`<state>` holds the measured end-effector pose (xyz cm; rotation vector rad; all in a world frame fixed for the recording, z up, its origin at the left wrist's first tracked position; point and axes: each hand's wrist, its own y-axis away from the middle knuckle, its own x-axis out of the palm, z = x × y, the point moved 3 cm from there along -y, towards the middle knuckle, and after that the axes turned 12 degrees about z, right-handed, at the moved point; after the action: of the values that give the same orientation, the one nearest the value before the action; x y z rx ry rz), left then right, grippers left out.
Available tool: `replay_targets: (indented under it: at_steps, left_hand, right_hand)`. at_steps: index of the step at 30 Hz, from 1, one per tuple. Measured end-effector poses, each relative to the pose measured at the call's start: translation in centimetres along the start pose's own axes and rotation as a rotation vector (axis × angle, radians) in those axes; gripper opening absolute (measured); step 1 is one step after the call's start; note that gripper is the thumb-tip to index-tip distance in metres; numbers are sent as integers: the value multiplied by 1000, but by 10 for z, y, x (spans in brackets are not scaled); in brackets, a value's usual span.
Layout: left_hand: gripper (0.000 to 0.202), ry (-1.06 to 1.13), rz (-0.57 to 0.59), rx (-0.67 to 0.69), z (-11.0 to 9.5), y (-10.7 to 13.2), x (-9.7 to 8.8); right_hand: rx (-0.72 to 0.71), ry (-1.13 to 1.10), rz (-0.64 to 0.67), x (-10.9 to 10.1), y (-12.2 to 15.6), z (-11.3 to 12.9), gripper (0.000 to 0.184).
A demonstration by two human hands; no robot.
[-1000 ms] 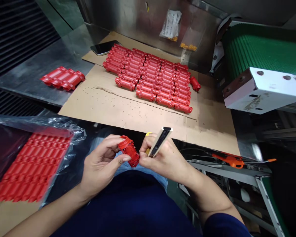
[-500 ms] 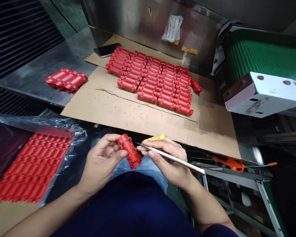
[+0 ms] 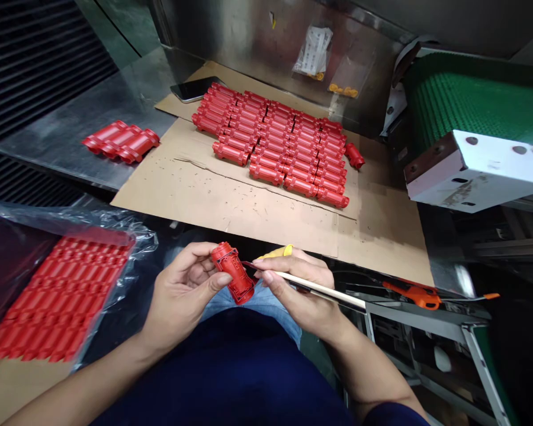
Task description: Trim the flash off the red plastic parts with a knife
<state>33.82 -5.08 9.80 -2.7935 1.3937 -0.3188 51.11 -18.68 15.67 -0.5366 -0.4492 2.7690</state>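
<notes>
Red moulded housing (image 3: 233, 273) held above the lap, left hand (image 3: 182, 293) clamped around it; right hand (image 3: 299, 302) pinching slim blade (image 3: 320, 290), tip just beside it. Done: rows of red housings (image 3: 284, 160) near far edge of cardboard sheet (image 3: 195, 207). Left: red strips (image 3: 57, 296) in plastic bag (image 3: 142, 236).

A brushed-steel tabletop (image 3: 71, 136) carries a flat brown cardboard sheet (image 3: 231, 216) bearing far rows of ribbed red plastic cylinders (image 3: 275, 142) and a black smartphone (image 3: 194, 89), with a small red cylinder cluster (image 3: 121, 142) on the steel at left.
</notes>
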Motion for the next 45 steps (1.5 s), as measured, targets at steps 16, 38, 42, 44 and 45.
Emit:
replay_targets:
  at_steps: [16,38,42,44,45]
  left_hand:
    - [38,-59,-54,59,3,4,-5]
    - [39,20,-51,126,-7,3,2]
    - [40,17,-47,147,-9,2,4]
    - [39,19,-45,145,-8,2,4]
    - [38,17,-44,140,-8,2,4]
  right_hand:
    - [7,38,30,4,7,1,24]
    - [-85,63,6,13,19,0,34]
    - [-58,55,7,12,21,-1,32]
    - [-42,44,9,12,22,-1,31]
    - [-37,42,8,13,22,-1,31]
